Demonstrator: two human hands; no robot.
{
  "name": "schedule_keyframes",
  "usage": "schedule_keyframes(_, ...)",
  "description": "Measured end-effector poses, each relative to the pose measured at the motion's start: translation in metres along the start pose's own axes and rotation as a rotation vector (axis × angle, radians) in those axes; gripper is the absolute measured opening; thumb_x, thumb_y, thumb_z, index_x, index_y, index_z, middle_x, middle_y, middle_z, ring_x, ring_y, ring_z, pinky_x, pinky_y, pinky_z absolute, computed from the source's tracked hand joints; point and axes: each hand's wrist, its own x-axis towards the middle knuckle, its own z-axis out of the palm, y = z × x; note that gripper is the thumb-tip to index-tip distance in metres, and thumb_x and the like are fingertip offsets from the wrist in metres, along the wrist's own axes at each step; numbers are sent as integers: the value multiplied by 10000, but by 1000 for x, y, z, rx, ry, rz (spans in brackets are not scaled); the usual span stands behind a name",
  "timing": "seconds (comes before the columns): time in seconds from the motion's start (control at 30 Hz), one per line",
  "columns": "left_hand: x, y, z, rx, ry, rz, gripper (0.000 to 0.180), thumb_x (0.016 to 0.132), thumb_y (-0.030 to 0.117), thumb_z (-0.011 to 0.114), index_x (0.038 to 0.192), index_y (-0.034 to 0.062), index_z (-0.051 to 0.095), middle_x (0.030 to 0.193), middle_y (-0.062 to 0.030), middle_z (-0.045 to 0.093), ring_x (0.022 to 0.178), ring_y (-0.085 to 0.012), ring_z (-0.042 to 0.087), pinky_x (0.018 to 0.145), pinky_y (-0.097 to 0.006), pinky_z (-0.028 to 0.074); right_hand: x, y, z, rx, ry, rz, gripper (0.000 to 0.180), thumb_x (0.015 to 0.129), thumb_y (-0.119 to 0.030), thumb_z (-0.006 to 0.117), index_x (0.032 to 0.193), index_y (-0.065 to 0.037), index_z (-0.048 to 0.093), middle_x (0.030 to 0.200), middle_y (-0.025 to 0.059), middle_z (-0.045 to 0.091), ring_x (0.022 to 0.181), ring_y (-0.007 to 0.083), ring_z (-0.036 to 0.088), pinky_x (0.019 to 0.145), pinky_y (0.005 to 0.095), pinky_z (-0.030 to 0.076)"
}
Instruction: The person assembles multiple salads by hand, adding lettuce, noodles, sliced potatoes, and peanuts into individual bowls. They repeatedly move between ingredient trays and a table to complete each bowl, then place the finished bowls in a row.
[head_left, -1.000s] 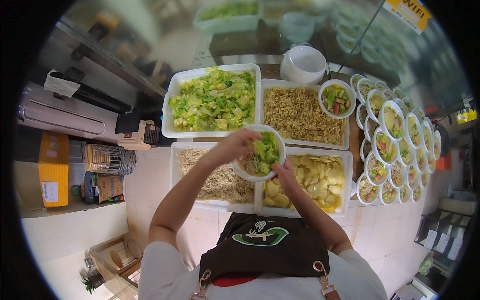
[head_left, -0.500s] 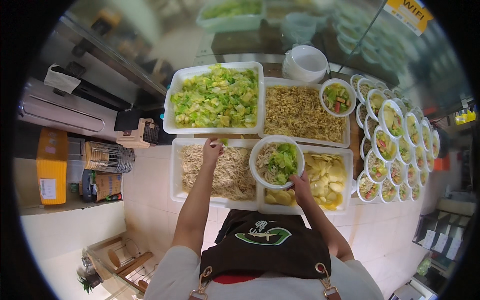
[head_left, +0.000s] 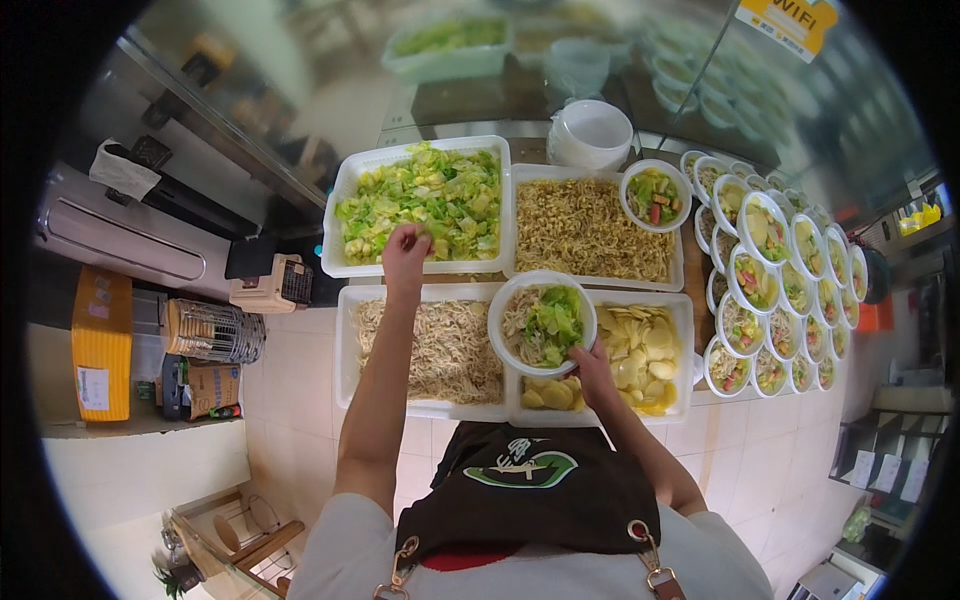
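My right hand (head_left: 594,372) grips the near right rim of a round white bowl (head_left: 503,345), which holds pale shreds and chopped leafy greens. That bowl is held above the near trays, over part of the sliced potatoes (head_left: 640,345). My left hand (head_left: 405,250) is at the near edge of the tray of chopped cabbage (head_left: 425,195), its fingers curled together against the leaves. What lies between those fingers, if anything, is hidden. Beneath my left forearm sits a tray of pale shredded food (head_left: 455,350).
A tray of yellowish chopped sprouts (head_left: 590,225) lies beyond the bowl, with a filled bowl (head_left: 655,197) on its far right corner. Stacked empty white bowls (head_left: 590,135) stand behind. Many filled bowls (head_left: 767,230) are piled at right. A glass panel (head_left: 480,95) borders the far side.
My left hand has moved away from me, from above the pale shreds to the cabbage tray. The green piece seen at its fingertips no longer shows clearly. My right hand still holds the bowl.
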Motion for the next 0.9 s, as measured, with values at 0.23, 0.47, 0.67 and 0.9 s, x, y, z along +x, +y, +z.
schedule_keyframes(0.23,-45,62,78,116,-762,-227,215,805,8,603,1020,9,585,839,-57,598,749,-125,579,683,-272,500,11,-13,13,27,-37,-78,384,809,-48,509,1184,-32,424,874,56,573,640,125,572,463,236,473)
schedule_keyframes(0.47,-85,107,105,667,-566,219,119,805,21,602,923,13,618,903,-117,600,861,-229,590,742,-316,474,6,-30,27,25,-60,-108,375,800,-46,514,1169,-32,446,838,39,573,615,113,560,469,244,473)
schedule_keyframes(0.67,-120,108,61,785,-547,378,149,755,17,608,902,31,615,926,-123,583,888,-298,579,749,-380,478,3,-30,65,30,-230,-87,429,796,-25,490,1219,-41,415,875,42,554,638,107,555,466,241,473)
schedule_keyframes(0.9,-177,108,-71,1082,-519,576,284,698,20,605,982,19,612,1045,-132,605,980,-305,578,850,-381,485,-9,-2,178,-96,-574,-107,513,811,-3,471,1306,-72,353,1009,39,537,732,100,564,491,237,493)
